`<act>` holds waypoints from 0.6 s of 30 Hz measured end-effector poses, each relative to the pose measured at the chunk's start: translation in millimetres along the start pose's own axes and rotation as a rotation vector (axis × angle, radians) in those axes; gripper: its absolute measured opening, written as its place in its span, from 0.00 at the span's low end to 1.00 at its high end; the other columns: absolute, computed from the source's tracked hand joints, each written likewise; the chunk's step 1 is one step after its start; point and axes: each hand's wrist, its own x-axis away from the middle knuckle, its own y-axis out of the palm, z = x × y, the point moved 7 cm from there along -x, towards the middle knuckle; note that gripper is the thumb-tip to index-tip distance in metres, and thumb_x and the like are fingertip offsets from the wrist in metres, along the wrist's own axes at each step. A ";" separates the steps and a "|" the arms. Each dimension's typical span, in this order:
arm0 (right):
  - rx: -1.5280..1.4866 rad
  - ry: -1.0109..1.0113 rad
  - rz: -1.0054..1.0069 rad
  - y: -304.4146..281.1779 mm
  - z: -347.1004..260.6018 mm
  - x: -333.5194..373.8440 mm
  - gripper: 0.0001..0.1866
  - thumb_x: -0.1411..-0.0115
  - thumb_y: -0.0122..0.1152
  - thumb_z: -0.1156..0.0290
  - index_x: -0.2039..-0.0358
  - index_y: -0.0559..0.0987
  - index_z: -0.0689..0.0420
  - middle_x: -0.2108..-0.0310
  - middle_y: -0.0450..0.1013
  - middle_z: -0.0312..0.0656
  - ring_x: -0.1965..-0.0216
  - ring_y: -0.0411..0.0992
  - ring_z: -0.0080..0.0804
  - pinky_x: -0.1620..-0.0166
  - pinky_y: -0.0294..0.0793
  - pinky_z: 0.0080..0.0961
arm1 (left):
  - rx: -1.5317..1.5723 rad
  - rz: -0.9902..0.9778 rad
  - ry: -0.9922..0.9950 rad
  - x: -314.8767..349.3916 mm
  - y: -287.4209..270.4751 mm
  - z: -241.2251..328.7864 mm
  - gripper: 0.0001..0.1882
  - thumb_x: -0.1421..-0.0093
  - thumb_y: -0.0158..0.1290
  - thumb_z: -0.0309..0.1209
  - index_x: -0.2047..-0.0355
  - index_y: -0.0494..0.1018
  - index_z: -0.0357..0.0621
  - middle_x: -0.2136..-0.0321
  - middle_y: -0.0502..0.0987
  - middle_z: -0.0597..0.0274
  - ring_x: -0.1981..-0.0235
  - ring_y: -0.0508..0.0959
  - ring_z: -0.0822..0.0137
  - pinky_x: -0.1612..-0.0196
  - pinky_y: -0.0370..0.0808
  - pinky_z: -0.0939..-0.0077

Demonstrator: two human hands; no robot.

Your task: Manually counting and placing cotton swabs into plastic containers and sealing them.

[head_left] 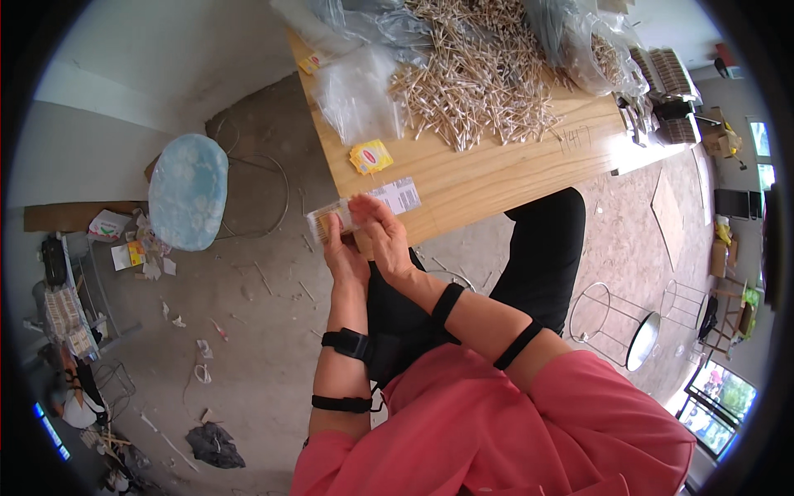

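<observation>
At the table's near left corner, my left hand (343,252) is closed round a clear packet of cotton swabs (323,226), its thumb along the near side. My right hand (385,240) is bent over the packet's right end, fingers slightly blurred and closed on its plastic. A white printed paper strip (399,196) lies flat on the table just beyond my right fingers. Past it sits a small stack of yellow cards (370,156) with a red oval. Clear plastic bags (358,93) lie flat farther back, beside a large heap of loose cotton swabs (471,78).
The wooden table (488,186) ends close to my knees. More plastic bags (608,62) stand at the back right. A stool with a blue padded seat (188,192) is at the left; wire-framed stools (643,341) stand at the right. Scraps and a black bag (215,445) litter the floor.
</observation>
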 end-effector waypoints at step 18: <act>0.936 -0.126 0.056 -13.0 -24.4 -12.5 0.26 0.36 0.46 0.78 0.36 0.64 0.57 0.51 0.78 0.43 0.50 0.73 0.37 0.44 0.71 0.31 | -0.020 0.160 0.052 4.3 3.3 2.5 0.23 0.34 0.54 0.43 0.47 0.68 0.38 0.53 0.74 0.58 0.50 0.74 0.64 0.48 0.73 0.69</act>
